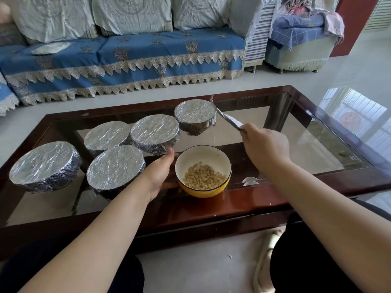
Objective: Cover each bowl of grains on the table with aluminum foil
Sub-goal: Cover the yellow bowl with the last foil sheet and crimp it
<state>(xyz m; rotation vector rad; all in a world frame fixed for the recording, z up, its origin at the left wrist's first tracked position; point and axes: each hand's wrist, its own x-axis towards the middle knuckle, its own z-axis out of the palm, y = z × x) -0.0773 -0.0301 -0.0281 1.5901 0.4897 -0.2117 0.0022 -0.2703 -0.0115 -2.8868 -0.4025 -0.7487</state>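
On the glass table point(330, 142), the uncovered yellow bowl point(203, 188) of grains sits nearest the person. Left of it, five foil-covered bowls point(115, 166). Left hand point(161, 171) rests open-fingered against it; right hand point(265, 144), beyond it, pinches a foil sheet point(229, 119).

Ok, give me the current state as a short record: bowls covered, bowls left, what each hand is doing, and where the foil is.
covered bowls: five, each wrapped in foil, on the glass table; farthest one
uncovered bowl: one yellow bowl with pale grains inside, near the front edge
left hand: open, beside the yellow bowl's left rim; contact unclear
right hand: grips a foil sheet, held edge-on in the air above the table, beyond the yellow bowl
task status: last bowl not yet covered
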